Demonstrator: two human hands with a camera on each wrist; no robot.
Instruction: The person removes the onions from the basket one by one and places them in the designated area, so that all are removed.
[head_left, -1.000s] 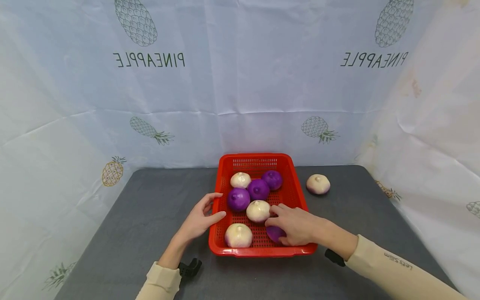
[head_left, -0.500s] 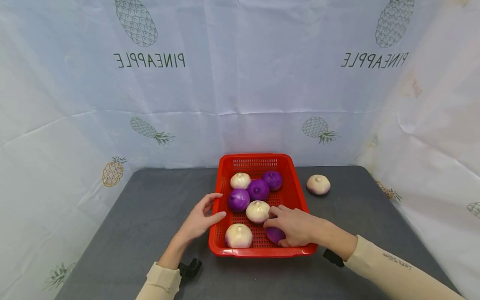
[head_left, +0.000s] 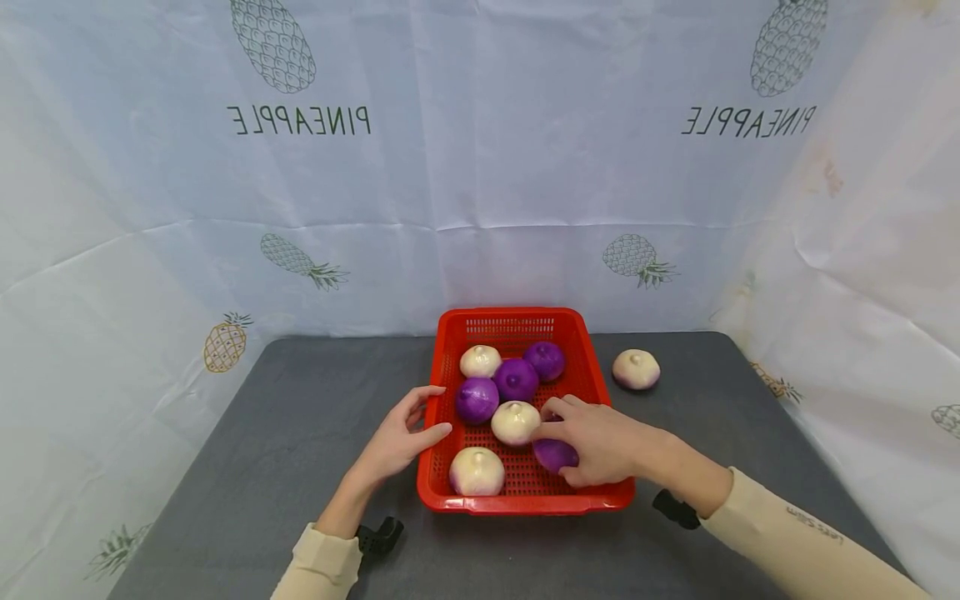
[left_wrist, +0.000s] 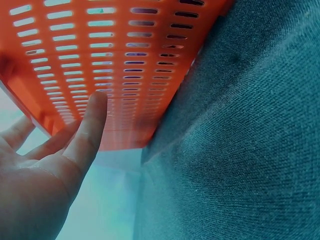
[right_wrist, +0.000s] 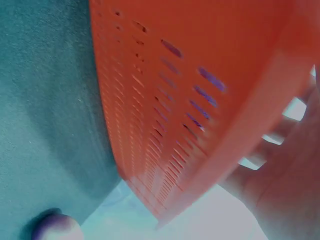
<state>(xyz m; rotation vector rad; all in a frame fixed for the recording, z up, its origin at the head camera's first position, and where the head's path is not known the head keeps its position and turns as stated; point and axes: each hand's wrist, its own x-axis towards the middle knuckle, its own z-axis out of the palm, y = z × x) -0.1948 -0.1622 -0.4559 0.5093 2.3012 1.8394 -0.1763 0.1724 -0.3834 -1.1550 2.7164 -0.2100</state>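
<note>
Pale cloth [head_left: 480, 167], printed with pineapples and reversed lettering, is hung behind and beside a dark bench [head_left: 330, 433], where a red slotted basket [head_left: 525, 505] is flanked by two hands. Inside the basket, near its near right corner, a purple bulb [head_left: 555, 457] is clasped by the curled fingers and thumb of the right grip [head_left: 600, 442]; whether it is raised off the basket floor cannot be told. Directly left of that grip, room is taken up by a cream bulb [head_left: 514, 422], set just beside its fingertips. Farther left and nearer the person, a large cream bulb [head_left: 477, 472] is placed. Ahead and to the left of the right grip are clustered a second purple bulb [head_left: 477, 400], a third purple bulb [head_left: 516, 380], a fourth purple bulb [head_left: 544, 361] and a far cream bulb [head_left: 480, 362]. Outside the basket, ahead and to the right of the same grip, a stray cream bulb [head_left: 636, 369] is seen. From the right wrist, much of the right grip is hidden by the basket wall. Fingers and thumb of the left grip [head_left: 397, 429] are spread apart at the left rim.
</note>
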